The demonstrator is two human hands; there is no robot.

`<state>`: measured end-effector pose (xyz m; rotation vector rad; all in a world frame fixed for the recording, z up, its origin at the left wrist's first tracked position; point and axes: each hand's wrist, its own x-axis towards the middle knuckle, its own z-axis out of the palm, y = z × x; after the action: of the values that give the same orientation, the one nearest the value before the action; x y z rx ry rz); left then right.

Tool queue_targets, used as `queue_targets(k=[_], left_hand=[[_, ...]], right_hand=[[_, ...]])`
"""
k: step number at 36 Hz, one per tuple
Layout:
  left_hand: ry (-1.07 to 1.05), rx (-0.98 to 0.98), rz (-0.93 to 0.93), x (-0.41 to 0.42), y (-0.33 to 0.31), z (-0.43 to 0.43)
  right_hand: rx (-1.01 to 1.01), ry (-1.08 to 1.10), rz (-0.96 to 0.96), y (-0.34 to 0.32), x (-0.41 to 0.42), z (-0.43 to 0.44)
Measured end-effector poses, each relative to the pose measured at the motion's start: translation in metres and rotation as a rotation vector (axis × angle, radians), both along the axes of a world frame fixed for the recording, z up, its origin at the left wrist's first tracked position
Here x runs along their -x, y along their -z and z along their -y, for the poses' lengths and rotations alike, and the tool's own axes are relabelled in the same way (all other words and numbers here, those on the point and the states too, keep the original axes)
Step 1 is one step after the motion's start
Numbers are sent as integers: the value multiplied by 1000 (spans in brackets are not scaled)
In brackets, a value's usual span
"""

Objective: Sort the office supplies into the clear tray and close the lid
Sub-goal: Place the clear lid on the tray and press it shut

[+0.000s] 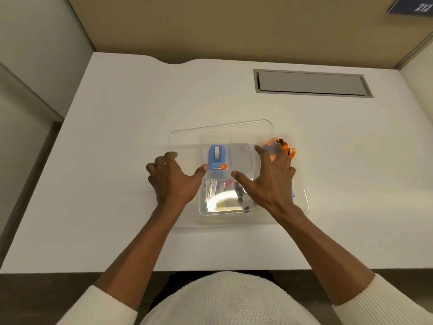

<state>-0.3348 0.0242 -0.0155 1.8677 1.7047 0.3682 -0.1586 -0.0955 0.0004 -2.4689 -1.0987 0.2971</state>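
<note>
The clear tray [302, 184] stands on the white desk with office supplies inside: a blue tape dispenser [217, 157], a grey pad [241, 156], orange-handled scissors [287, 146] and several small items in the near compartment [225, 193]. The clear lid [187, 137] lies over the tray, shifted to the left and slightly skewed. My left hand [172, 179] rests flat on the lid's left part with fingers spread. My right hand [269, 177] lies spread on top of the lid over the tray's right half.
The white desk [117, 137] has a grey cable flap [311, 83] at the back right. Cubicle walls close the left, back and right sides. A blue sign reading 212 [414, 5] hangs top right.
</note>
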Motion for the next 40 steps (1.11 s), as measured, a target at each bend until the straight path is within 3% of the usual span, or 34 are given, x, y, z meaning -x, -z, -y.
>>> queue_targets(k=[9, 23, 31, 40], left_hand=[[143, 8, -76, -56, 3, 16], [165, -31, -276, -76, 14, 29], [271, -140, -273, -63, 27, 38], [355, -92, -176, -46, 49, 46]], right_hand=[[12, 64, -15, 13, -48, 35], [73, 2, 2, 38, -73, 47], [57, -120, 89, 59, -80, 62], [70, -216, 214, 69, -81, 62]])
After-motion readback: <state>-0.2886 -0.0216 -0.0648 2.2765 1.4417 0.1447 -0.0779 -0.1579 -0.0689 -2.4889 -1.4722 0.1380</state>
